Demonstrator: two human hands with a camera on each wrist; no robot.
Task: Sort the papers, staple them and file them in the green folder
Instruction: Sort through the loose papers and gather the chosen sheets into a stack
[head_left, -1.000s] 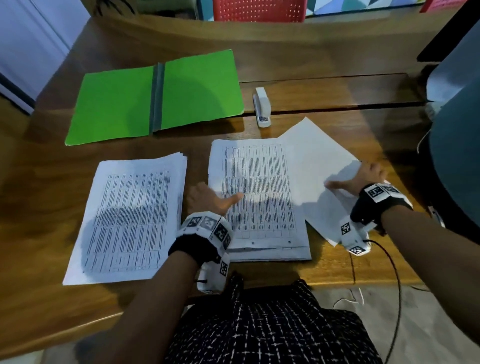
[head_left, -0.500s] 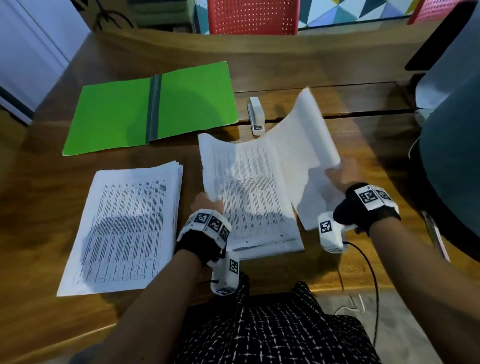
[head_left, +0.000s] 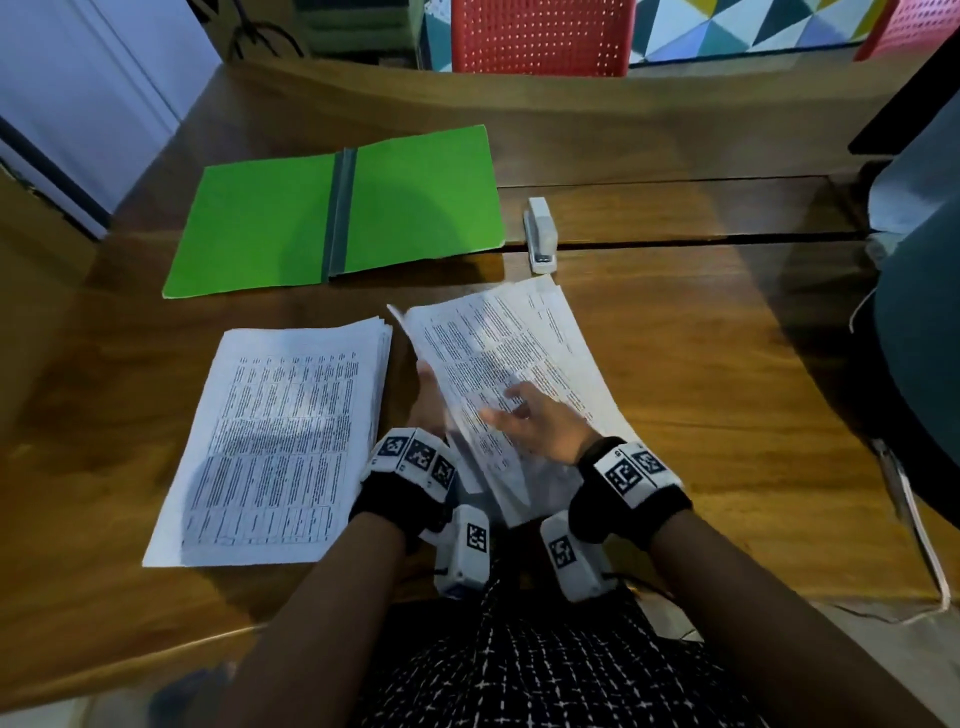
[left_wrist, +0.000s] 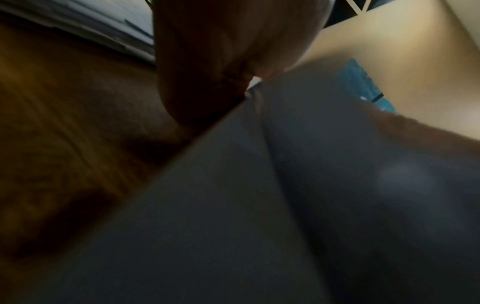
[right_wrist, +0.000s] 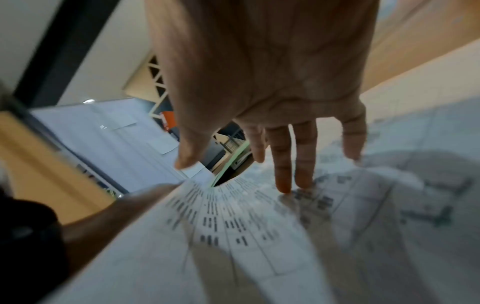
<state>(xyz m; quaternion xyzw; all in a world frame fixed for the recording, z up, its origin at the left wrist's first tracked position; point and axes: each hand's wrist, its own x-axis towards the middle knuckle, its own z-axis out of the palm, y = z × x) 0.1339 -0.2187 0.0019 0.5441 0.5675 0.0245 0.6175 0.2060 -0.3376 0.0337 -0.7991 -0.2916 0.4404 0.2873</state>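
A: Where do the hands sit, and what does each do?

B: The right hand (head_left: 540, 423) lies on the printed face of the lifted sheaf (head_left: 498, 384), fingers (right_wrist: 283, 181) straight and slightly spread, tips pressing the page. The left hand (head_left: 431, 402) is under the sheaf's left edge and props it up; its fingers are hidden by the paper (the left wrist view is dark and blurred), so its hold cannot be told.

A: How does the sheaf lie?

B: Tilted, its left edge raised off the bench (head_left: 701, 364), its right part down toward the surface. Its long axis runs from the person's lap away and slightly rightward.

A: And outward from there?

B: Just beside the left hand, flat on the bench, lies the second stack (head_left: 280, 441), long axis likewise near to far. Beyond both, the green folder (head_left: 337, 213) lies open, spine pointing away from the person. The stapler (head_left: 540, 234) sits just beside the folder's right edge.

A: Which relation governs the coming move?

B: Judged from this layout, sorting is unfinished and stapling has not begun. The stapler lies straight ahead of the sheaf, beyond its far corner, with its length along the reach, and the right hand is the nearer one.
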